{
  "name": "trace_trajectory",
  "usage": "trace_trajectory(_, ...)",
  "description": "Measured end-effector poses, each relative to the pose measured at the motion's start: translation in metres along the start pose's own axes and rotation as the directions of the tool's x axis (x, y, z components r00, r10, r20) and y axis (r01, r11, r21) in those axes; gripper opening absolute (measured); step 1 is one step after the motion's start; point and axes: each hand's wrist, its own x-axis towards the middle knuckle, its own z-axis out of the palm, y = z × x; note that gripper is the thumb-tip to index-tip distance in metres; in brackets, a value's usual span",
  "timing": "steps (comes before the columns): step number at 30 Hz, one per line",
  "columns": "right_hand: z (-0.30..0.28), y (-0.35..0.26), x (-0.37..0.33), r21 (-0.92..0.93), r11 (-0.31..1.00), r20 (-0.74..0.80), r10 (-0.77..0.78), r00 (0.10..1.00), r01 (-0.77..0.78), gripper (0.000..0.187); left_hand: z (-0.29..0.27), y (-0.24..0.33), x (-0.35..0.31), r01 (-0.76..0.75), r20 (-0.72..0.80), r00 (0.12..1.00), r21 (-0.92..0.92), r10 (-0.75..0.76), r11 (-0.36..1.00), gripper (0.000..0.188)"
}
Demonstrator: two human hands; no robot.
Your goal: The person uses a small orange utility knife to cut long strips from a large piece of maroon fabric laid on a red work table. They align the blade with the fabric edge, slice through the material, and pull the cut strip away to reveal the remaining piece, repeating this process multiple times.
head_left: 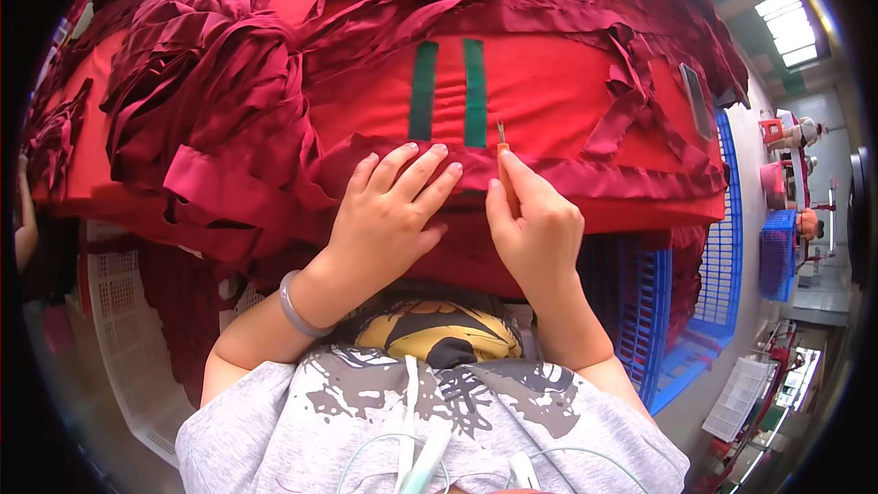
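A long dark red fabric strip [567, 169] lies along the near edge of the table, which is covered in bright red cloth [540, 82]. My left hand [393, 192] rests flat on this strip with its fingers spread. In my right hand [540, 220], thumb and fingers pinch the orange handle of a seam ripper [502, 139], its thin metal fork pointing away from me. Beyond my hands, two dark green strips [475, 91] run side by side across the red cloth. Their near ends meet the fabric strip.
A large heap of dark red fabric strips [210, 82] covers the table's left, and more lie across the back. A phone [695, 101] is at the right edge. Below stand a white plastic basket [128, 338] on the left and blue plastic crates [645, 311] on the right.
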Motion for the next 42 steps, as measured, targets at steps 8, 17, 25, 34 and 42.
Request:
trace_trajectory(8,-0.010,-0.015,-0.008,-0.003,0.997,0.176,-0.074,0.982,0.076,0.031,-0.002,0.000,0.001,0.002,-0.007,1.000,-0.021,-0.002,1.000,0.068)
trace_trajectory(17,-0.007,-0.016,0.000,0.148,0.987,0.043,-0.067,0.997,0.060,0.030,-0.004,-0.002,0.001,0.040,-0.051,0.997,-0.181,-0.050,0.983,0.062)
trace_trajectory(25,-0.006,-0.024,-0.006,0.044,0.995,0.206,-0.095,0.974,0.088,0.030,0.000,-0.009,0.000,0.014,-0.064,0.998,-0.136,-0.023,0.991,0.052)
trace_trajectory(34,0.009,-0.022,0.002,0.025,0.997,0.057,-0.068,0.996,0.067,0.030,0.002,-0.005,0.003,-0.003,-0.064,0.998,-0.021,0.002,1.000,0.051)
trace_trajectory(42,-0.017,-0.022,-0.007,0.075,0.995,0.141,-0.079,0.987,0.069,0.032,-0.003,-0.005,0.003,0.016,-0.049,0.999,-0.101,-0.021,0.995,0.052)
